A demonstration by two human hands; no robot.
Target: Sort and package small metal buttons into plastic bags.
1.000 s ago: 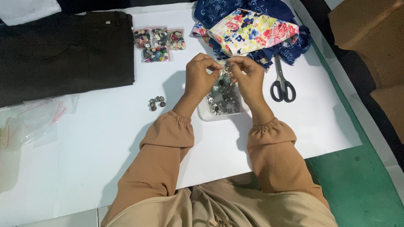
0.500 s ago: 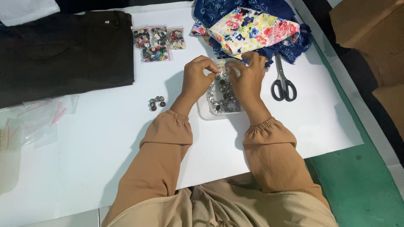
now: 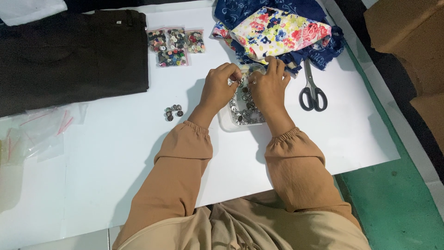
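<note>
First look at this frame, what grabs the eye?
Both hands, left hand and right hand, meet over a clear tray of metal buttons at the middle of the white table. Behind them lies bright floral fabric, with black-handled scissors to its right. A small heap of loose metal buttons sits left of the tray.

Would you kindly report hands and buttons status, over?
Left hand and right hand pinching among metal buttons in clear tray. Small button cluster lies apart, left. Scissors right, clear.
</note>
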